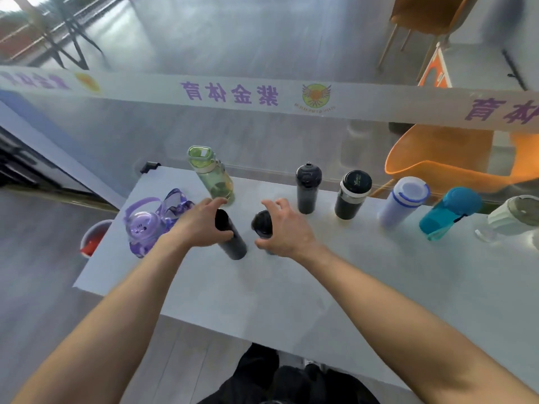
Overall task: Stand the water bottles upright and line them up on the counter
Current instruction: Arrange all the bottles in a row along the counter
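My left hand (201, 223) grips a tall black bottle (233, 243) standing on the white counter (262, 293). My right hand (280, 228) wraps a shorter black bottle (262, 224) beside it. Behind them a green bottle (214, 176) stands upright. To the right, along the back edge, stand a dark grey bottle (307, 188), a black tumbler (351, 195), a white and blue bottle (404, 199), a teal bottle (449, 212) and a pale green cup (513, 215). A purple bottle with a strap (145, 225) stands at the left.
A glass wall with a white printed band (262, 96) runs behind the counter. An orange chair (443, 158) sits beyond the glass. A bin with something red in it (93, 240) stands on the floor left of the counter.
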